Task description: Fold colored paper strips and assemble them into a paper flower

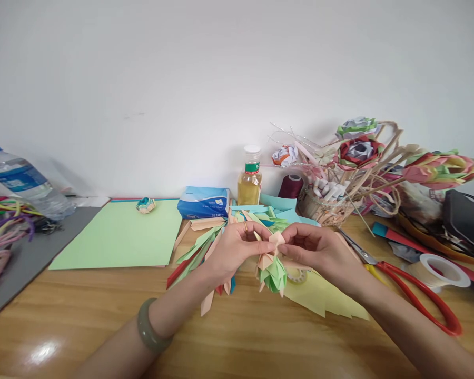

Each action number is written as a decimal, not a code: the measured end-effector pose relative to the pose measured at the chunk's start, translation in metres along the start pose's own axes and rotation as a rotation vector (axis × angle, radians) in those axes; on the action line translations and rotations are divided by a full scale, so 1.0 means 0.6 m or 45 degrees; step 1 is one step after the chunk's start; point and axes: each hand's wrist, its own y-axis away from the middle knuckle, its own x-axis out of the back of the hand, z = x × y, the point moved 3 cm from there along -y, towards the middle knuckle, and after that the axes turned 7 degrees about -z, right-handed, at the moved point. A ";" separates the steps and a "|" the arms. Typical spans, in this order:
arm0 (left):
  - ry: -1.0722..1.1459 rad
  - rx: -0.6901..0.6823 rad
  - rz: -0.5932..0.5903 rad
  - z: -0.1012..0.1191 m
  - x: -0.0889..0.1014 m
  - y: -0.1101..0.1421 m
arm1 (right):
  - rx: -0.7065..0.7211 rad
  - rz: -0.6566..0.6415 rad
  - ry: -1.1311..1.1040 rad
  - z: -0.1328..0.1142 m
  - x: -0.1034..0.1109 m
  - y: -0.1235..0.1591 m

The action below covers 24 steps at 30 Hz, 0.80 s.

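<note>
My left hand and my right hand meet above the wooden table, both pinching a small folded paper flower with peach petals on top and green ones hanging below. The fingers of each hand are closed on its peach top. A grey-green bangle sits on my left wrist. Under and behind my hands lies a heap of folded paper strips in green, peach, blue and red, plus a yellow paper sheet.
Red-handled scissors and a tape roll lie at the right. A light green sheet, tissue pack, oil bottle, basket of paper flowers on sticks and water bottle line the back.
</note>
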 end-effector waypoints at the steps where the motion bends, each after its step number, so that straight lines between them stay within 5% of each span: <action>1: -0.009 -0.005 0.002 0.000 0.000 0.000 | 0.027 0.004 0.030 -0.001 0.000 0.000; 15: -0.315 -0.156 0.119 0.005 -0.005 0.012 | 0.321 0.122 0.650 -0.014 -0.005 0.010; 24: -0.404 0.039 0.026 0.011 0.003 0.004 | 0.628 0.327 0.980 -0.014 -0.006 0.018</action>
